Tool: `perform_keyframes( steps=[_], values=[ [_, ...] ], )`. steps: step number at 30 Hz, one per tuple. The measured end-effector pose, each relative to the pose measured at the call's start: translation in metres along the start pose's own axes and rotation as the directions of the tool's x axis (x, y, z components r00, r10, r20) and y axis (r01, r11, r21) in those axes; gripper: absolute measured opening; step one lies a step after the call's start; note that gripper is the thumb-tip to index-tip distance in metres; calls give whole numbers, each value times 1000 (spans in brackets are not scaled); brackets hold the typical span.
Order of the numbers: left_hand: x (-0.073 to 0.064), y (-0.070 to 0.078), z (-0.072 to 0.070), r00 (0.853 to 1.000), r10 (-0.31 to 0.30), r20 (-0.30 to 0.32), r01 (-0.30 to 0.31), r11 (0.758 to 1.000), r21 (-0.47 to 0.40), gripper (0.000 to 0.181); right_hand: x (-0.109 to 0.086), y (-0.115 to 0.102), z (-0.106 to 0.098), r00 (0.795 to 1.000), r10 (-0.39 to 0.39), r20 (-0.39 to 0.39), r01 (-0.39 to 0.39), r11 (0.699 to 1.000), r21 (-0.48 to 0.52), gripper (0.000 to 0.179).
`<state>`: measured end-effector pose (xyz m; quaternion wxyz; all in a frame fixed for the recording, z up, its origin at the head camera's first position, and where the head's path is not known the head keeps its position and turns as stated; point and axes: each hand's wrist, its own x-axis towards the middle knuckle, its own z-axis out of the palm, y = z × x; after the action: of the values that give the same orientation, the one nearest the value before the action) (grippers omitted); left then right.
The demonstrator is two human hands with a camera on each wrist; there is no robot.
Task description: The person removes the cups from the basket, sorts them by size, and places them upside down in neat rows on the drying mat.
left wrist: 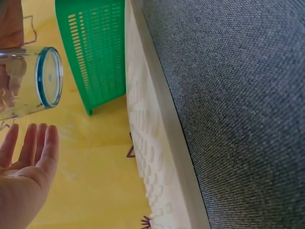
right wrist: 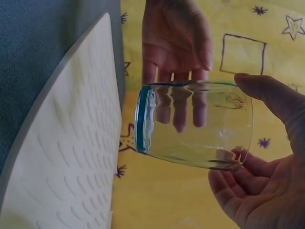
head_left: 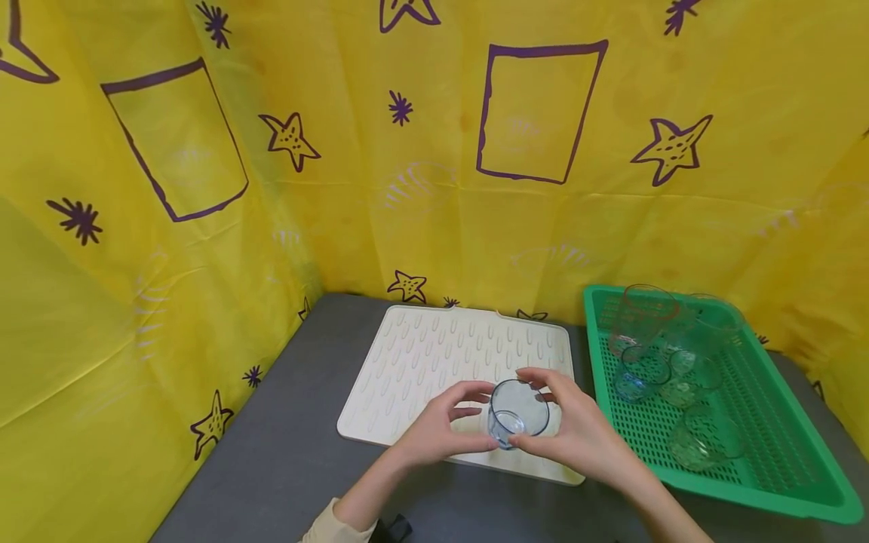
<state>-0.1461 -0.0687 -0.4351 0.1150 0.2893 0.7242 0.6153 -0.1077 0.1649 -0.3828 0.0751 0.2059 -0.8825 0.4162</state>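
A clear, blue-tinted drinking glass [head_left: 517, 415] is held up over the front part of a white ridged drying mat [head_left: 434, 354]. My right hand [head_left: 573, 426] grips it from the right, thumb on one side and fingers on the other near the rim, as the right wrist view shows. The thick base of the glass [right wrist: 195, 129] faces the mat in that view. On the left, my left hand [head_left: 441, 430] is beside the glass with its fingers extended. The left wrist view has these fingers [left wrist: 50, 152] nearly straight, close to the glass wall.
To the right stands a green perforated plastic basket [head_left: 794, 422] with several glasses inside, among them a reddish one [head_left: 645, 317] and a blue one [head_left: 631, 383]. A dark grey table [head_left: 285, 445] lies beneath. Yellow patterned cloth [head_left: 434, 226] hangs behind and at both sides.
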Motion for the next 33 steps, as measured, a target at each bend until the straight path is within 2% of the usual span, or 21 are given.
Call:
perform_keyframes(
  steps=[10, 19, 23, 27, 33],
  values=[
    [5, -3, 3, 996, 40, 79, -46, 996, 76, 68, -2, -1, 10, 999, -37, 17, 37, 999, -20, 81],
    [3, -5, 5, 998, 32, 54, -37, 995, 92, 67, -3, 1, 11, 999, -32, 30, 31, 999, 14, 86],
    [2, -5, 6, 999, 50, 18, -51, 998, 37, 69, -4, 3, 10, 999, -34, 18, 33, 996, 83, 88],
    [1, -5, 5, 997, 71, -24, -73, 994, -86, 70, -6, 10, 12, 999, -20, 30, 15, 989, 144, 87],
    [2, -7, 7, 992, 116, -58, -128, 950, -286, 68, -6, 19, 23, 999, 31, 23, -35, 978, 206, 85]
  ],
)
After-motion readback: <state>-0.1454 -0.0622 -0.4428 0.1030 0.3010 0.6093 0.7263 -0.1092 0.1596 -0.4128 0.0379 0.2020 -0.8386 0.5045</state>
